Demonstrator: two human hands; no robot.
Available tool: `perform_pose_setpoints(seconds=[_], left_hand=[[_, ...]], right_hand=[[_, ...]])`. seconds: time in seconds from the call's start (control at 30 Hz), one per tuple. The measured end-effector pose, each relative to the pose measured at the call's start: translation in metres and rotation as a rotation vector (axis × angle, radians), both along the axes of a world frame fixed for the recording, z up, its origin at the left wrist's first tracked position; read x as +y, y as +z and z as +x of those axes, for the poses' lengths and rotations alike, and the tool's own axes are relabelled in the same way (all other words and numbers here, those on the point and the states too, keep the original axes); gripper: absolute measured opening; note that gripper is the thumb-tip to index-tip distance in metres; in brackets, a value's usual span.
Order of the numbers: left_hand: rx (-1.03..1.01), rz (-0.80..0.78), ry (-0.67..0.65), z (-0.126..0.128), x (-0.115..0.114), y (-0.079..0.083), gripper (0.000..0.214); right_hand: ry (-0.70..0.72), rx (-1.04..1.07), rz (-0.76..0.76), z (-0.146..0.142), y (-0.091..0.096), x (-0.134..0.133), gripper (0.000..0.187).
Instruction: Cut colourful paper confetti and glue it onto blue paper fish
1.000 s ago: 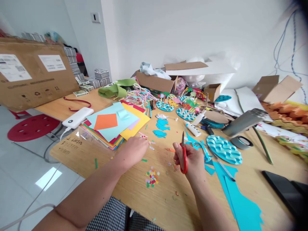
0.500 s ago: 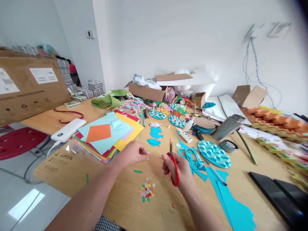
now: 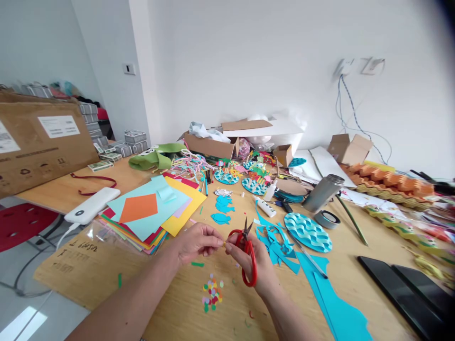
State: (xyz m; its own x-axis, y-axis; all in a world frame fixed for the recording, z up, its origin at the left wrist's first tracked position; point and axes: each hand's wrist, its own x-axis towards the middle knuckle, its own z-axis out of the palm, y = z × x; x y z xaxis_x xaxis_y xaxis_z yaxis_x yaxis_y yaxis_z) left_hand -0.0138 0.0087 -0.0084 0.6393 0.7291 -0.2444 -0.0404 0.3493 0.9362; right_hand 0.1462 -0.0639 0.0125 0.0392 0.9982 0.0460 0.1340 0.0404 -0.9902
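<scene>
Red scissors (image 3: 250, 248): resting in right hand (image 3: 265, 269), three o'clock of a tiny yellowish scrap (image 3: 224, 244), pointing toward twelve; probably being tucked back to free the pinch. Seemingly pinching the scrap between left hand (image 3: 199, 242) and right, with paper dots (image 3: 212, 297) at six.

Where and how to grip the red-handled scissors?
Grip the scissors by the red handle loops, probably from the wearer's near right side, as the right hand does: the loops sit toward the wearer, while the slightly parted blades point up and away.
</scene>
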Motion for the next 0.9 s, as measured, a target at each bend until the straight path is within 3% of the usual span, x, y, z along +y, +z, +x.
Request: perform_pose_setpoints(seconds=[0.27,0.67,0.9], left_hand=[[-0.005,0.031,-0.03,0.003,-0.004,0.001,0.022],[0.218,0.231,0.132,0.011,-0.008,0.001,0.021],[0.266,0.271,0.17,0.013,-0.01,0.007,0.018]], right_hand=[[-0.056,0.011,0.013,-0.002,0.001,0.001,0.035],[-0.162,-0.104,0.083,-0.002,-0.023,0.01,0.031],[-0.204,-0.246,0.177,-0.004,-0.019,0.005,0.02]])
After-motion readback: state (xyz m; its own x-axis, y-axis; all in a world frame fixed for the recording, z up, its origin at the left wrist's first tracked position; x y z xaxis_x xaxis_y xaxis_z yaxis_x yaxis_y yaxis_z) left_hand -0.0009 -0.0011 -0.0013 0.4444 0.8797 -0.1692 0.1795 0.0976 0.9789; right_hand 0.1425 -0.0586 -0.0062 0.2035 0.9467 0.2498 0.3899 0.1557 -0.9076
